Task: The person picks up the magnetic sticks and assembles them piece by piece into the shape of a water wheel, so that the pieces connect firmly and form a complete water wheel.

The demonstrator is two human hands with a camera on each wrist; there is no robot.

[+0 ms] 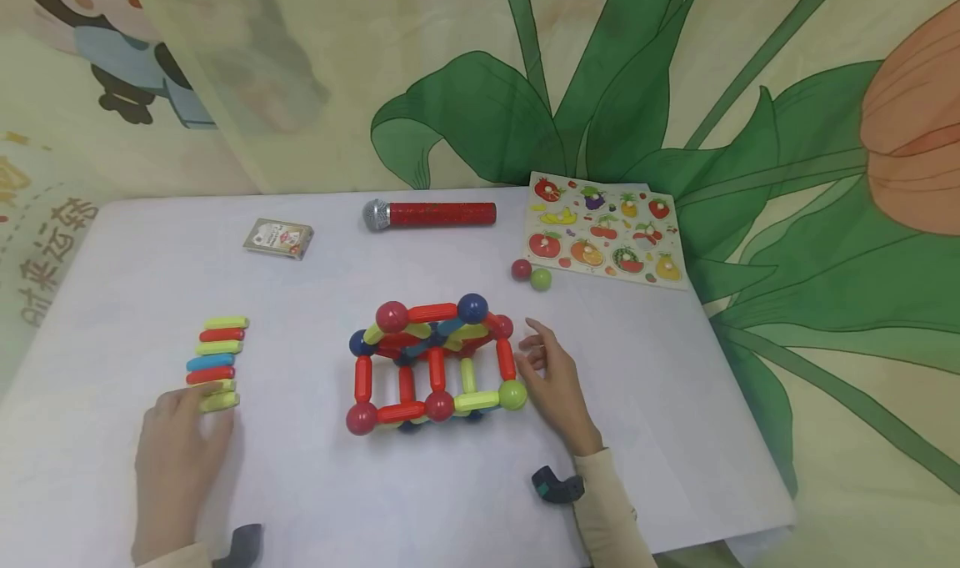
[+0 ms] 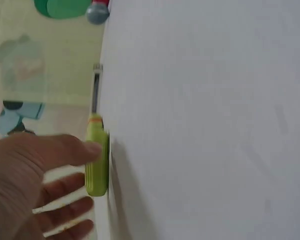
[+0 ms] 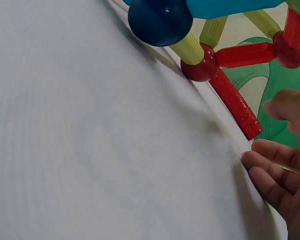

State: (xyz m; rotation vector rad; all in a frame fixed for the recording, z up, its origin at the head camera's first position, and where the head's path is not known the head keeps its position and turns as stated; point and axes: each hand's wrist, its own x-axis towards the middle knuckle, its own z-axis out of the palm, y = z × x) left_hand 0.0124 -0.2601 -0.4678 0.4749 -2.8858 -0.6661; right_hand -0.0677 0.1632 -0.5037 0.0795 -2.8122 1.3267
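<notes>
At the left of the table a row of magnetic sticks (image 1: 215,359) in yellow-green, red and blue lies side by side. My left hand (image 1: 178,434) is at the row's near end, thumb and index finger at the two sides of the nearest yellow-green stick (image 2: 96,170), pinching it. A frame of magnetic sticks and balls (image 1: 400,411) in red, blue and yellow-green stands mid-table. Beside its right side, near the green ball (image 1: 513,394), my right hand (image 1: 557,384) is held with loosely bent fingers and nothing in its grasp.
A red ball (image 1: 521,270) and a green ball (image 1: 541,279) lie near the fruit picture board (image 1: 607,233) at the back right. A red toy microphone (image 1: 442,213) lies at the back, and a small card box (image 1: 278,238) at the back left.
</notes>
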